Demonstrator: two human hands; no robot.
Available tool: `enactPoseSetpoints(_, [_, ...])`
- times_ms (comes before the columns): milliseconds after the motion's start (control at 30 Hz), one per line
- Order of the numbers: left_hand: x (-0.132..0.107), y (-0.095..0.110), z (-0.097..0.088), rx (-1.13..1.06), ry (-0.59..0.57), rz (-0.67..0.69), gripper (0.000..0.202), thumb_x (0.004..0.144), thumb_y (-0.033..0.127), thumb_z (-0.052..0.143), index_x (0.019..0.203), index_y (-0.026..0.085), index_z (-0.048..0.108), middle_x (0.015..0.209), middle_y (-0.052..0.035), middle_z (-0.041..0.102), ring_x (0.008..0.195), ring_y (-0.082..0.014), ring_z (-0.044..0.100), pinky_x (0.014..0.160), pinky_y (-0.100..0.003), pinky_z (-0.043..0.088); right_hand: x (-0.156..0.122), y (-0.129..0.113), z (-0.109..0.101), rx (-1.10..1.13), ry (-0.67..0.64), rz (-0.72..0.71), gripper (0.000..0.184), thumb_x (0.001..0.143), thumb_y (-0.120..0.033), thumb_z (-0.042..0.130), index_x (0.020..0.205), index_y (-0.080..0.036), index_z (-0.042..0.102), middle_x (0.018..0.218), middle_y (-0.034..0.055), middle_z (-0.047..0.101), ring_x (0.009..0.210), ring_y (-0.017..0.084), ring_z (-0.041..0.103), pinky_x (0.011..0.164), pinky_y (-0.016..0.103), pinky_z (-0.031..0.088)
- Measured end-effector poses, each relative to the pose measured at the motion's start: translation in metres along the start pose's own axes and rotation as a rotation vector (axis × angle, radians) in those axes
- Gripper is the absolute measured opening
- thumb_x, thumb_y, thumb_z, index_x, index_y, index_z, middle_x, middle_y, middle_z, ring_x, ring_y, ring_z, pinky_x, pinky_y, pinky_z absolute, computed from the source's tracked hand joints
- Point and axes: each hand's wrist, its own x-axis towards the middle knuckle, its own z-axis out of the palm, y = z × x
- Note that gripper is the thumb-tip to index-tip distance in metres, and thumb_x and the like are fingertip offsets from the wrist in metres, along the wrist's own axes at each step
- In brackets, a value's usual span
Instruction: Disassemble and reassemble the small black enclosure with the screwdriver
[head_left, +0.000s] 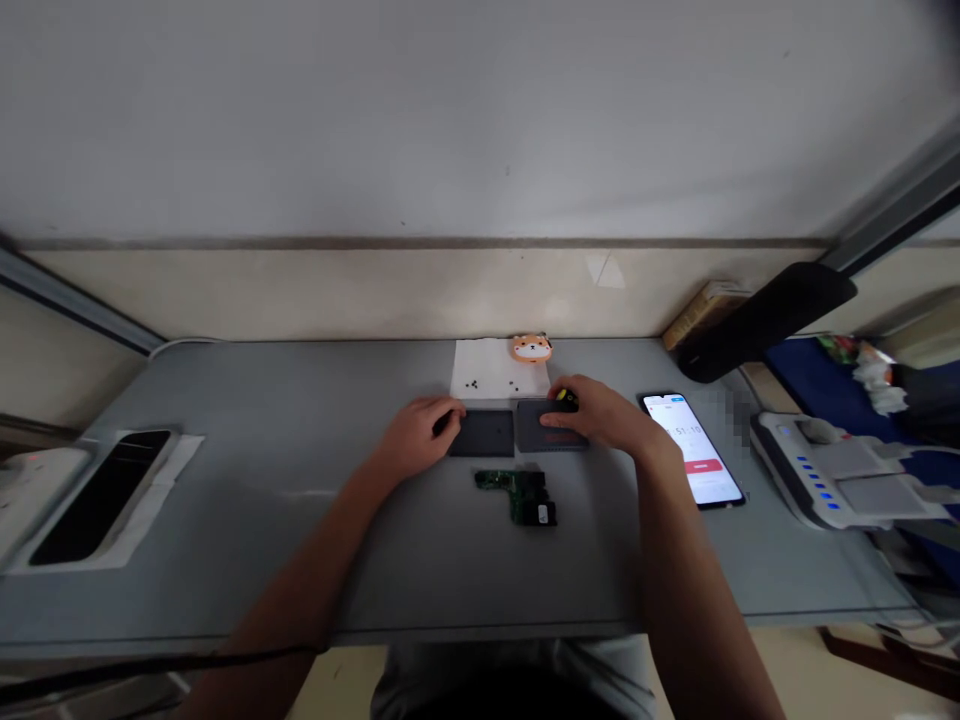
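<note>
Two flat dark rectangular casing halves lie side by side on the grey table. At the left one's (484,434) upper left corner, my left hand (421,436) is closed, thumb and fingertips gripping its edge. My right hand (596,412) wraps the other casing half (538,428) from the right, thumb on its face and fingers behind it. A small yellow-and-black object (568,396) shows by my right fingers; its kind is unclear. Nearer to me lies a green circuit board (523,496) with a black part and a white label.
Behind the casings, several tiny dark screws (472,384) lie on white paper (480,362), with an orange-and-white animal-face case (532,348) at its back corner. A lit phone (691,450) and a power strip (832,470) are right; a dark phone (105,495) is left.
</note>
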Motion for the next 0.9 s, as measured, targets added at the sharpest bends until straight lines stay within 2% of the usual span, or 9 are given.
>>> enactPoseSetpoints(300, [0.0009, -0.0012, 0.0006, 0.007, 0.003, 0.009, 0.025, 0.093, 0.024, 0.044, 0.092, 0.023, 0.069, 0.091, -0.0047, 0.077, 0.087, -0.0214, 0.072, 0.086, -0.036, 0.057, 0.0002, 0.0000, -0.0007, 0.002, -0.014, 0.017, 0.017, 0.082, -0.030, 0.076, 0.096, -0.023, 0.071, 0.103, 0.0075, 0.073, 0.084, 0.021, 0.067, 0.073, 0.032, 0.052])
enactPoseSetpoints(667, [0.0001, -0.0025, 0.0028, 0.008, 0.023, 0.015, 0.024, 0.094, 0.023, 0.045, 0.092, 0.022, 0.069, 0.090, -0.0037, 0.077, 0.085, -0.0199, 0.071, 0.087, -0.035, 0.057, 0.0025, 0.0032, 0.0030, -0.025, -0.032, 0.023, 0.021, 0.084, -0.030, 0.074, 0.103, -0.022, 0.071, 0.113, 0.0090, 0.072, 0.098, 0.024, 0.068, 0.083, 0.032, 0.052])
enactPoseSetpoints(900, [0.0003, -0.0033, 0.0020, 0.016, 0.019, 0.030, 0.024, 0.094, 0.022, 0.045, 0.094, 0.022, 0.069, 0.091, -0.0043, 0.077, 0.087, -0.0203, 0.072, 0.086, -0.034, 0.057, 0.0024, 0.0013, 0.0024, -0.040, -0.060, 0.052, 0.019, 0.086, -0.032, 0.074, 0.101, -0.022, 0.070, 0.113, 0.0092, 0.072, 0.093, 0.023, 0.067, 0.078, 0.031, 0.050])
